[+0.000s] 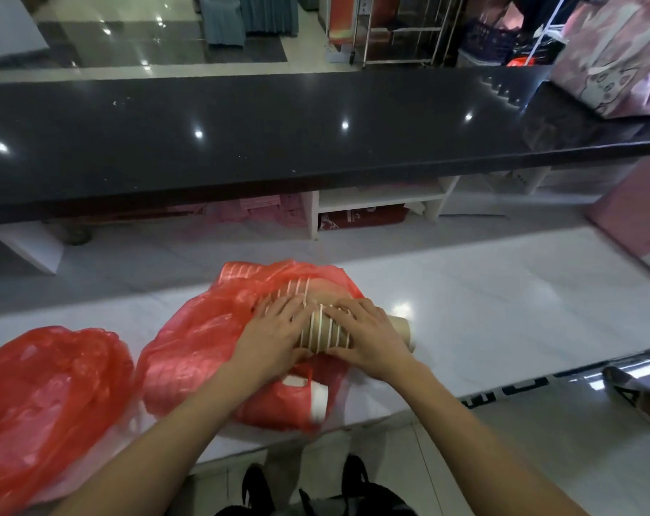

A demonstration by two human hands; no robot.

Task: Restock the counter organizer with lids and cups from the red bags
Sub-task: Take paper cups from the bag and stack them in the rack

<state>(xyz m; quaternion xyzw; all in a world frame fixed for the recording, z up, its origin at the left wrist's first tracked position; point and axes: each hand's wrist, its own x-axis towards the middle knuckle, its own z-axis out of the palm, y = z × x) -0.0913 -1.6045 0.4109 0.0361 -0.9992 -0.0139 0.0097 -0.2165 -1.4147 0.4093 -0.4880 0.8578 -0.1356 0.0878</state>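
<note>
Cup stack [325, 331] gripped by left hand [275, 335], right hand [368, 338]; no legible writing.

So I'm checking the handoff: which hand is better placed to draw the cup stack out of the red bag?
Probably the right hand: it grips the cup stack's exposed end, outside the red bag. The left hand holds the bag-side end.

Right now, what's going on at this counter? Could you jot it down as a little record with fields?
surface: white counter
held: cup stack, brown, lying on its side, partly out of a red bag
left hand: grip round the stack's bag end
right hand: grip round the stack's free end
second bag: red, crumpled, at the left, untouched
behind: black countertop
organizer: not in view
</note>
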